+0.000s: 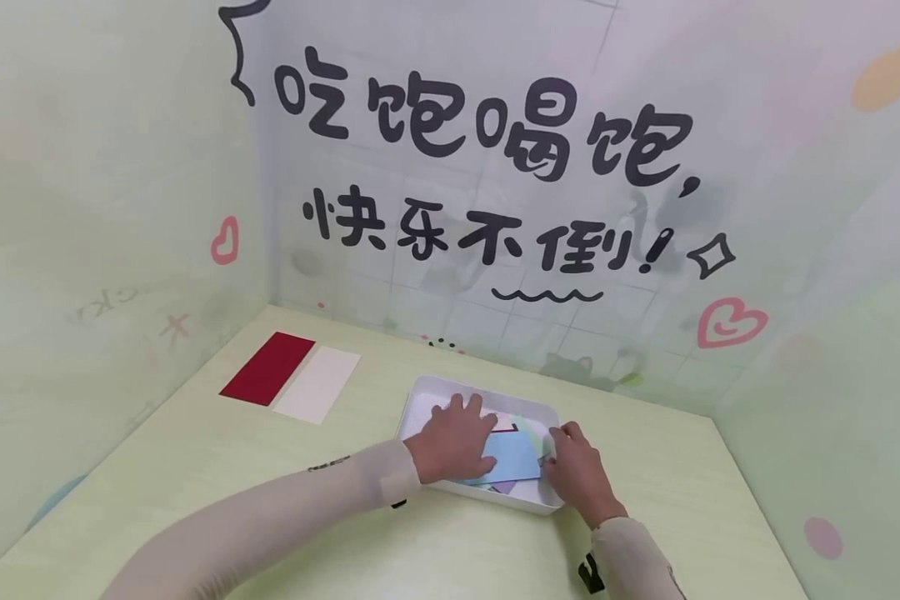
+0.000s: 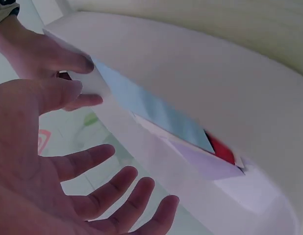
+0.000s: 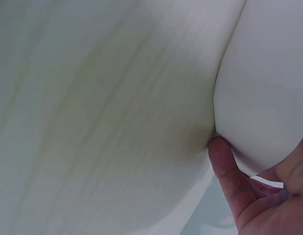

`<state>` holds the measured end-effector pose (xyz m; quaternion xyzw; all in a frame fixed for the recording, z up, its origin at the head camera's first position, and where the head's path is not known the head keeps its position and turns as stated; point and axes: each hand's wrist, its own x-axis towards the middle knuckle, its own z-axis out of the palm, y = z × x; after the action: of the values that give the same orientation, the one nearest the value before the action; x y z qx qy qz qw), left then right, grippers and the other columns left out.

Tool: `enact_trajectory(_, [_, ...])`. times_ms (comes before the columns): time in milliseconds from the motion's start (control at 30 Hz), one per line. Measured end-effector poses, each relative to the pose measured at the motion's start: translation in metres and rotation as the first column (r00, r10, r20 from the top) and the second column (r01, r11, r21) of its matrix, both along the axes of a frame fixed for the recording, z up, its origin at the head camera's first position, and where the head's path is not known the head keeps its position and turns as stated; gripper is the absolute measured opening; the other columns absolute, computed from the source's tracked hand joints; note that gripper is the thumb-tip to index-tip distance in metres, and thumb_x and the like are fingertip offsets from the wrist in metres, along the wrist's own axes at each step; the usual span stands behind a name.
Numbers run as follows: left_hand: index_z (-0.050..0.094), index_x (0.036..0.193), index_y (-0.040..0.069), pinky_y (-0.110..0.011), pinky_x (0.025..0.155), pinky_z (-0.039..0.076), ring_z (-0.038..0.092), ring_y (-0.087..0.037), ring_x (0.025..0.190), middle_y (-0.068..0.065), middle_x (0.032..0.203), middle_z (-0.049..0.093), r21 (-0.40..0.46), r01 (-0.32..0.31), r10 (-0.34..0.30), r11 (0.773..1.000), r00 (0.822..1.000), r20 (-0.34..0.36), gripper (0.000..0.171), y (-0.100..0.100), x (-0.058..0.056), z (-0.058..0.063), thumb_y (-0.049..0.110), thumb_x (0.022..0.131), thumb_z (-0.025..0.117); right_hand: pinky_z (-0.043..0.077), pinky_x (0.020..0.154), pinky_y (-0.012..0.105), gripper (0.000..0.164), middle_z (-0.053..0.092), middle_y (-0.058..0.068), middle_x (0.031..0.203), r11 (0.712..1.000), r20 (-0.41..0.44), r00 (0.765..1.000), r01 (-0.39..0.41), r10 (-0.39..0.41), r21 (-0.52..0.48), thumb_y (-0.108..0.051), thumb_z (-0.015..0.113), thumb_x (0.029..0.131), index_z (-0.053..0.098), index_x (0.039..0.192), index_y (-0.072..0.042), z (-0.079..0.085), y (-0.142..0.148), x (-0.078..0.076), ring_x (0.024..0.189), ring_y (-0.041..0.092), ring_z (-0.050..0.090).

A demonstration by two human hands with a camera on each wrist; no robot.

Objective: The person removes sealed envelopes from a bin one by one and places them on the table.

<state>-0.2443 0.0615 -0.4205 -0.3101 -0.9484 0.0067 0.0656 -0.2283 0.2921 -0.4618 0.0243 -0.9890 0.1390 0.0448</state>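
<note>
A white shallow tray (image 1: 487, 497) on the table holds several loose coloured cards. A light blue card (image 1: 516, 458) lies on top, with a pale green card (image 1: 532, 435) behind it. In the left wrist view a purple card (image 2: 205, 161) and a red piece (image 2: 221, 150) show beside the blue one. My left hand (image 1: 456, 439) is spread over the tray's left part, fingers apart; whether it touches the cards I cannot tell. My right hand (image 1: 579, 472) grips the tray's right side. In the right wrist view a finger (image 3: 225, 159) presses against the tray's outside.
A dark red card (image 1: 268, 369) and a pale pinkish-white card (image 1: 318, 383) lie side by side at the table's back left. Printed walls (image 1: 457, 333) with dark lettering and hearts stand behind and on both sides of the light wood-grain table (image 1: 660, 500).
</note>
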Motion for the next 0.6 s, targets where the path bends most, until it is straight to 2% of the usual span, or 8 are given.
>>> enact_trajectory(133, [0.065, 0.125, 0.023, -0.039, 0.063, 0.050, 0.052, -0.023, 0.089, -0.006, 0.107, 0.054, -0.026, 0.036, -0.036, 0.999, 0.999, 0.001, 0.051, 0.010, 0.004, -0.008, 0.055, 0.086, 0.067, 0.052, 0.083, 0.047, 0.049, 0.050, 0.016, 0.121, 1.000, 0.000, 1.000, 0.005, -0.005, -0.009, -0.004, 0.069, 0.085, 0.058, 0.131, 0.004, -0.002, 0.001, -0.001, 0.088, 0.029, 0.059])
enact_trajectory(267, [0.066, 0.126, 0.027, -0.041, 0.067, 0.051, 0.051, -0.022, 0.094, -0.005, 0.114, 0.055, -0.034, 0.056, -0.054, 0.998, 0.997, 0.059, 0.050, 0.015, 0.006, -0.013, 0.054, 0.083, 0.071, 0.052, 0.083, 0.046, 0.049, 0.050, 0.015, 0.122, 1.000, 0.002, 1.000, 0.012, -0.012, -0.008, -0.005, 0.070, 0.085, 0.057, 0.132, 0.003, -0.002, -0.001, 0.000, 0.089, 0.029, 0.058])
enact_trajectory(367, [0.067, 0.123, 0.028, -0.040, 0.070, 0.049, 0.050, -0.022, 0.095, -0.004, 0.116, 0.056, -0.042, 0.065, -0.062, 0.997, 0.996, 0.069, 0.051, 0.018, 0.005, -0.014, 0.056, 0.081, 0.073, 0.052, 0.083, 0.046, 0.048, 0.050, 0.015, 0.122, 1.000, -0.003, 1.000, 0.017, -0.017, -0.003, -0.005, 0.070, 0.085, 0.058, 0.132, 0.003, 0.000, -0.001, 0.000, 0.088, 0.029, 0.058])
enact_trajectory(500, [0.069, 0.114, 0.026, -0.036, 0.066, 0.044, 0.050, -0.021, 0.087, -0.003, 0.104, 0.057, -0.028, 0.068, -0.066, 0.997, 0.996, 0.065, 0.050, 0.018, 0.001, -0.017, 0.059, 0.077, 0.076, 0.052, 0.083, 0.046, 0.048, 0.050, 0.015, 0.122, 1.000, -0.009, 1.000, 0.020, -0.020, 0.000, -0.005, 0.070, 0.085, 0.058, 0.131, 0.003, 0.002, -0.001, 0.000, 0.088, 0.030, 0.059])
enact_trajectory(600, [0.070, 0.110, 0.025, -0.035, 0.063, 0.042, 0.049, -0.019, 0.083, -0.002, 0.097, 0.056, -0.015, 0.067, -0.065, 0.998, 0.993, 0.095, 0.050, 0.017, -0.002, -0.020, 0.061, 0.076, 0.077, 0.052, 0.083, 0.047, 0.049, 0.051, 0.016, 0.122, 1.000, -0.006, 1.000, 0.016, -0.016, 0.003, -0.005, 0.070, 0.085, 0.057, 0.132, 0.004, 0.001, 0.000, 0.000, 0.088, 0.030, 0.059])
